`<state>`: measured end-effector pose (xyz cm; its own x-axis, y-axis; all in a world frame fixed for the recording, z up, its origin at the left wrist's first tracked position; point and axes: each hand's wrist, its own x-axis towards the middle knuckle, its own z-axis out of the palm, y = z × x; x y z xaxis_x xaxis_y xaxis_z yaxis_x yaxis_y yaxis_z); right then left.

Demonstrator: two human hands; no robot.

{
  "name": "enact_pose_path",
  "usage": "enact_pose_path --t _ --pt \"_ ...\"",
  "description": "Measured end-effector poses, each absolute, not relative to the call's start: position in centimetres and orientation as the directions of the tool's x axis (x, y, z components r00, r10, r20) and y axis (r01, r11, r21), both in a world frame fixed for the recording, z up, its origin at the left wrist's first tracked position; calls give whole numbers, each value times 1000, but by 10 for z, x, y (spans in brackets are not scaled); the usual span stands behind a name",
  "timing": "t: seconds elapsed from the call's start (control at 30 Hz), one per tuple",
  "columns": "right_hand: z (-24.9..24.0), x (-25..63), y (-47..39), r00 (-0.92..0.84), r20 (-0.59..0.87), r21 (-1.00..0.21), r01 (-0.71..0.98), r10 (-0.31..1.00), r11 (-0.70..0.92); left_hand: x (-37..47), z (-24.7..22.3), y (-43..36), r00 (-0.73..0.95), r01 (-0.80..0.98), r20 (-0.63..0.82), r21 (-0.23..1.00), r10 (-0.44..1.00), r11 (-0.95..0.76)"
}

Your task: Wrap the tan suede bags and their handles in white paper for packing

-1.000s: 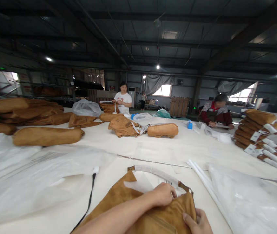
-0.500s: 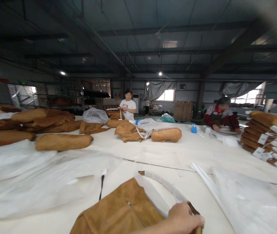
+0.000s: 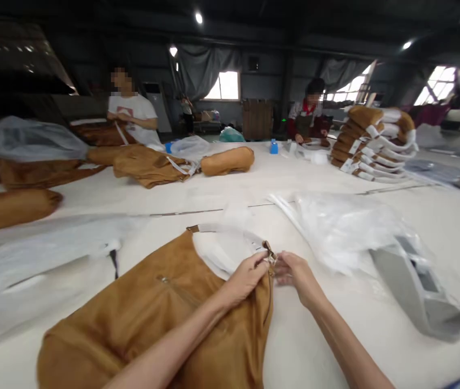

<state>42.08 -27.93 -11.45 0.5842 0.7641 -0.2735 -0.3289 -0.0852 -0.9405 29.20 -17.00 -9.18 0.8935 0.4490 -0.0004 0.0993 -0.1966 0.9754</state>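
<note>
A tan-brown handbag (image 3: 141, 313) with a front zipper lies on the white table before me. Its strap (image 3: 230, 231), wrapped in pale film, arches over the bag's open top. My left hand (image 3: 248, 278) reaches across the bag, fingers closed on the upper right corner by the strap end. From the right, my right hand (image 3: 296, 274) meets it there, thumb and fingers bent around the metal strap fitting (image 3: 270, 255). The fingertips of both hands are close together and slightly blurred, so the exact hold on the fitting is partly hidden.
Clear plastic bags (image 3: 339, 227) and a grey plastic-covered piece (image 3: 412, 292) lie to the right. Plastic sheeting (image 3: 52, 270) spreads at left. More tan bags (image 3: 144, 162) lie beyond, with a stack of wrapped bags (image 3: 359, 143) at back right. Two people stand across the table.
The view has turned right and tilted down. My right hand has come into view and joined my left at the strap end. More of the handbag now shows.
</note>
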Motion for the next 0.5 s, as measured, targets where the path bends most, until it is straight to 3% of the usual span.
enact_pose_path --t 0.1,0.23,0.5 --pt "-108 431 -252 422 -357 -867 -483 834 -126 290 -86 -172 899 42 32 987 437 -158" --pt "-106 441 -226 359 -403 -805 -576 842 -140 290 -85 -175 895 29 39 989 444 -146" --pt "-110 450 -212 360 -429 -841 -495 828 -220 291 -98 -173 897 32 12 995 443 -91"
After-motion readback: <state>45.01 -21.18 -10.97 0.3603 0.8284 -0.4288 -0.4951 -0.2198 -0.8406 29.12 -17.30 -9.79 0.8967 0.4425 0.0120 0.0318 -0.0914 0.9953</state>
